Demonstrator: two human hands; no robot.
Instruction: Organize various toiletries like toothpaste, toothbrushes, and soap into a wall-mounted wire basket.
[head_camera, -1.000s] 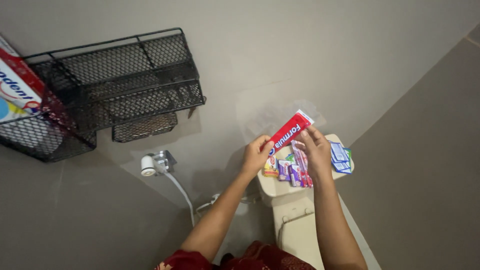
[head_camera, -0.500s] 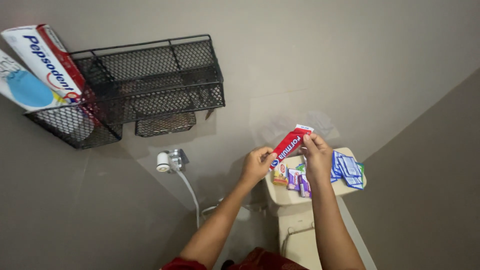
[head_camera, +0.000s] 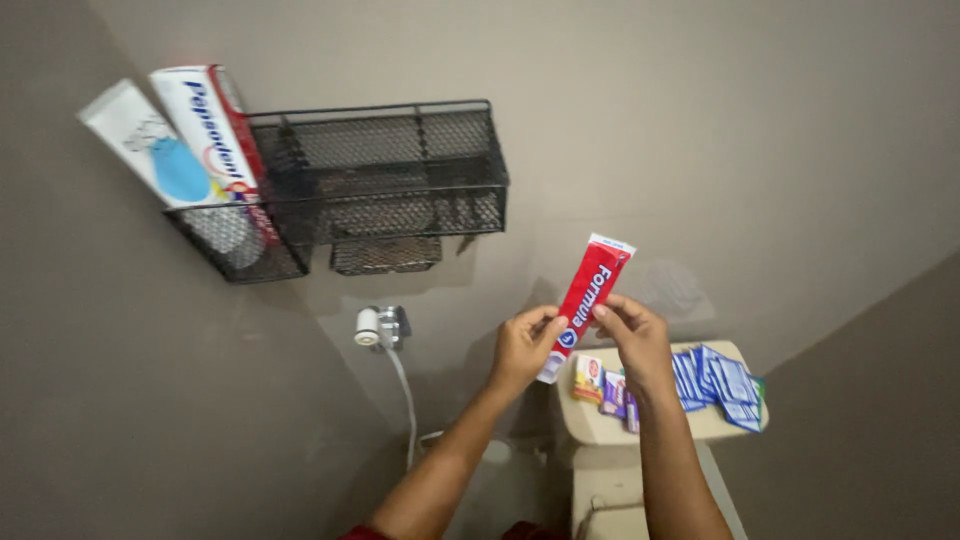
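The lower frame edge cuts off both forearms, and only the tank top of the cream toilet (head_camera: 600, 428) shows clearly; the bowl below is mostly out of frame. The small packets on the tank are too small to tell apart in detail: a yellow-and-red packet (head_camera: 588, 379), purple sachets (head_camera: 613, 393) partly hidden behind the right wrist, and a fanned bunch of blue sachets (head_camera: 715, 381) reaching the tank's right edge. A black wire-mesh basket (head_camera: 400, 180) is fixed to the beige wall, with a smaller mesh tray beneath it; its contents behind the mesh cannot be made out, except two toothpaste cartons standing tilted at its left end, one white with a blue patch (head_camera: 150, 150), one white and red (head_camera: 215, 125), both projecting above the rim. A white spray nozzle (head_camera: 368, 326) with a hose hangs on the wall below. The left hand (head_camera: 522, 347) and right hand (head_camera: 632, 338) are raised in front of the wall, fingers pinched on the lower part of a red toothpaste box (head_camera: 588, 300), held nearly upright, leaning right, above the tank.
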